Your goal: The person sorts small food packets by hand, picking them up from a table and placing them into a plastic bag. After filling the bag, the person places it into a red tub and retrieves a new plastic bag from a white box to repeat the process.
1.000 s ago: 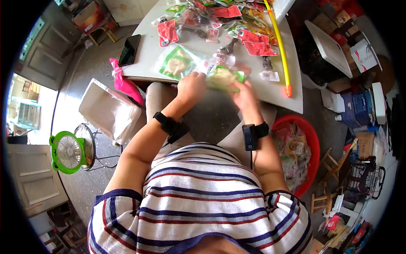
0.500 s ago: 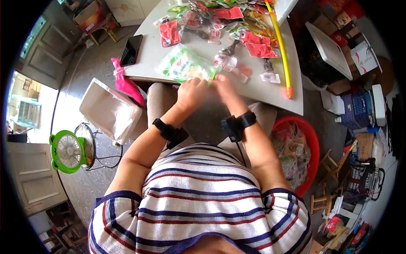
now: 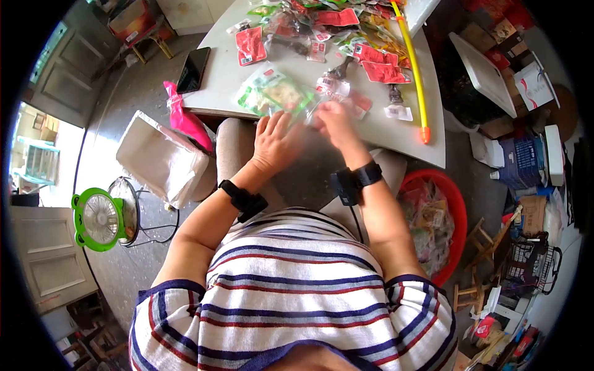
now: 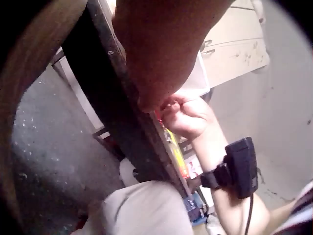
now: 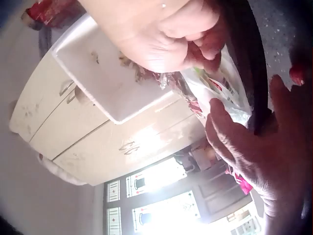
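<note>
A clear bag with green printing and pale contents lies at the table's near edge; in the right wrist view the bag shows between the hands. The left hand has its fingers spread and nearly straight at the bag's near edge, as the left hand also shows in the right wrist view. The right hand, fingers curled, pinches the bag's right corner. In the left wrist view, the left hand is dark and close, hiding the bag; the right hand is beyond it.
Red-labelled packets and a mixed heap cover the table's far part. A yellow stick lies along the right side, a phone at the left. A red tub of packets stands right, a white foam box left.
The right hand, which held a green packet to the right, has come to the bag's right corner. The left hand's fingers have straightened and spread, and it has moved slightly left.
</note>
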{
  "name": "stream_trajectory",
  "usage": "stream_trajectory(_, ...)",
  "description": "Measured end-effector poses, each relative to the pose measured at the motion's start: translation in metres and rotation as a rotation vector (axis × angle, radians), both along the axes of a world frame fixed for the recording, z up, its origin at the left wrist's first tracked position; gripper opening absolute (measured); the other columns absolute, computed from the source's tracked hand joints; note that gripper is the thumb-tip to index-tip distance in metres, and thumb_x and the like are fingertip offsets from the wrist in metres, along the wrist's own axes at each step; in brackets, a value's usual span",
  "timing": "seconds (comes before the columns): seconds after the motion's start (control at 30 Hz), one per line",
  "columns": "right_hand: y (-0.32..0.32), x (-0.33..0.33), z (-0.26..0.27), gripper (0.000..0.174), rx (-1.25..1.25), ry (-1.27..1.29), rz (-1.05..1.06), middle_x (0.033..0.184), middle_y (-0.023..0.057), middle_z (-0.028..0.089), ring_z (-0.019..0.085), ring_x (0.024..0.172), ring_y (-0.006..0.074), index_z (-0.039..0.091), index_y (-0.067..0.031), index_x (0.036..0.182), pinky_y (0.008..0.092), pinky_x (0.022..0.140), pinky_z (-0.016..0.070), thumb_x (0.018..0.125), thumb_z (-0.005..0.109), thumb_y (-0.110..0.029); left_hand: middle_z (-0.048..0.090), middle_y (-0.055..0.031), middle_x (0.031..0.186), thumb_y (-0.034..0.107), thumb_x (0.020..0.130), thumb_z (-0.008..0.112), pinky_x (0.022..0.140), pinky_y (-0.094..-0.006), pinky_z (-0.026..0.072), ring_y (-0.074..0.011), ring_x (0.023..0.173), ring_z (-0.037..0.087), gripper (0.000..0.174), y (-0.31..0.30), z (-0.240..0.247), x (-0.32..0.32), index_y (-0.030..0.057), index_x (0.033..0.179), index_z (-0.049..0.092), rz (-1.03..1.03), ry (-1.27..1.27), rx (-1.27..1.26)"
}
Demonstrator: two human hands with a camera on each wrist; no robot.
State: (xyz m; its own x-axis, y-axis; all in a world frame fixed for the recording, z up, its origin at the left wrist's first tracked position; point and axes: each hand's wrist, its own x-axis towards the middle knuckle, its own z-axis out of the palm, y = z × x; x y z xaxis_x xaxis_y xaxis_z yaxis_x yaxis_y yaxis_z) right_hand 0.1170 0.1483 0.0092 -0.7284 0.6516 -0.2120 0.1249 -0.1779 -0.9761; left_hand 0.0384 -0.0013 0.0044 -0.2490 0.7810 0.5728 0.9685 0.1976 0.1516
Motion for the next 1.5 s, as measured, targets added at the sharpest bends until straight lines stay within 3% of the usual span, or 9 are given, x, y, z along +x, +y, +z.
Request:
stream_trajectory(0.13, 0.015, 0.008, -0.015, 0.019, 0.923, 0.048, -0.141, 0.078, 0.0157, 0.054, 0.052, 0.073, 0.0347, 0.049, 0.0003, 0.090, 0.0378, 0.068, 0.0428, 0.071, 0.047, -0.006, 0.043, -0.0124, 0.112, 0.015, 0.061, 0.057, 0.089, -0.0445, 0.0270, -0.0297, 0.107, 0.038, 0.038, 0.005, -0.019, -0.011, 0.0126, 0.098, 0.051, 0.007, 0.074, 0.052)
stream_trajectory(0.23, 0.010, 0.013, 0.001, 0.021, 1.456, 0.041, -0.089, 0.086, 0.0164, 0.052, 0.051, 0.077, 0.0347, 0.050, -0.0008, 0.090, 0.0390, 0.069, 0.0424, 0.069, 0.047, -0.003, 0.044, -0.0115, 0.110, 0.010, 0.060, 0.053, 0.088, -0.0434, 0.0285, -0.0300, 0.105, 0.039, 0.033, 0.010, -0.014, -0.025, 0.0106, 0.094, 0.052, -0.081, 0.071, 0.060)
stream_trajectory(0.37, 0.018, 0.008, 0.003, 0.039, 1.468, 0.023, 0.028, 0.094, 0.0150, 0.048, 0.048, 0.086, 0.0318, 0.047, -0.0020, 0.097, 0.0383, 0.073, 0.0388, 0.060, 0.057, -0.003, 0.048, -0.0111, 0.104, 0.005, 0.064, 0.050, 0.084, -0.0391, 0.0336, -0.0301, 0.100, 0.043, 0.026, 0.011, 0.017, -0.036, 0.0068, 0.090, 0.052, -0.214, -0.074, 0.064)
stream_trajectory(0.5, 0.021, 0.005, 0.040, 0.016, 1.458, 0.181, 0.121, 0.078, 0.0132, 0.055, 0.052, 0.074, 0.0310, 0.051, -0.0019, 0.085, 0.0380, 0.063, 0.0423, 0.069, 0.051, -0.006, 0.053, -0.0138, 0.092, 0.001, 0.071, 0.048, 0.075, -0.0328, 0.0403, -0.0290, 0.086, 0.051, 0.023, -0.002, 0.055, -0.049, 0.0026, 0.093, 0.051, -0.315, -0.390, 0.107)
stream_trajectory(0.6, 0.019, 0.016, 0.076, 0.015, 1.214, 0.101, 0.295, 0.072, 0.0129, 0.055, 0.053, 0.071, 0.0292, 0.051, -0.0010, 0.082, 0.0353, 0.060, 0.0421, 0.070, 0.053, -0.009, 0.055, -0.0050, 0.087, 0.004, 0.082, 0.043, 0.072, -0.0219, 0.0382, -0.0094, 0.082, 0.048, 0.016, -0.013, 0.092, -0.052, 0.0023, 0.096, 0.050, -0.273, -0.689, 0.029)
stream_trajectory(0.77, 0.006, 0.048, 0.138, 0.016, 0.845, 0.032, 0.484, 0.076, 0.0125, 0.055, 0.053, 0.068, 0.0220, 0.051, 0.0008, 0.082, 0.0294, 0.060, 0.0407, 0.072, 0.055, -0.011, 0.056, -0.0049, 0.084, 0.008, 0.083, 0.042, 0.075, -0.0231, 0.0381, -0.0117, 0.080, 0.051, 0.015, -0.017, 0.121, -0.046, -0.0009, 0.092, 0.050, -0.421, -1.201, 0.080)
stream_trajectory(0.9, -0.013, 0.067, 0.153, 0.021, 1.041, -0.020, 0.674, 0.076, 0.0117, 0.053, 0.052, 0.069, 0.0197, 0.050, 0.0008, 0.085, 0.0288, 0.061, 0.0402, 0.072, 0.054, -0.015, 0.057, -0.0052, 0.080, 0.005, 0.081, 0.041, 0.073, -0.0235, 0.0386, -0.0120, 0.078, 0.051, 0.014, -0.019, 0.130, -0.012, -0.0015, 0.086, 0.052, -0.472, -1.261, -0.008)
stream_trajectory(1.23, -0.034, 0.140, 0.122, 0.018, 0.973, -0.001, 0.448, 0.059, 0.0139, 0.047, 0.048, 0.058, 0.0298, 0.045, -0.0014, 0.067, 0.0361, 0.052, 0.0357, 0.073, 0.052, -0.017, 0.055, -0.0078, 0.092, 0.007, 0.081, 0.041, 0.075, -0.0213, 0.0350, -0.0110, 0.085, 0.046, 0.018, -0.029, 0.075, -0.002, -0.0026, 0.092, 0.052, -0.580, -1.287, -0.115)
stream_trajectory(1.5, 0.022, 0.269, 0.096, 0.013, 0.594, 0.052, -0.031, 0.073, 0.0033, 0.055, 0.051, 0.068, 0.0097, 0.053, -0.0009, 0.083, 0.0240, 0.060, 0.0420, 0.077, 0.052, -0.012, 0.050, -0.0011, 0.078, 0.011, 0.079, 0.048, 0.067, -0.0214, 0.0370, -0.0085, 0.075, 0.045, 0.017, -0.031, -0.034, -0.038, 0.0018, 0.092, 0.052, -0.339, -1.166, -0.498)
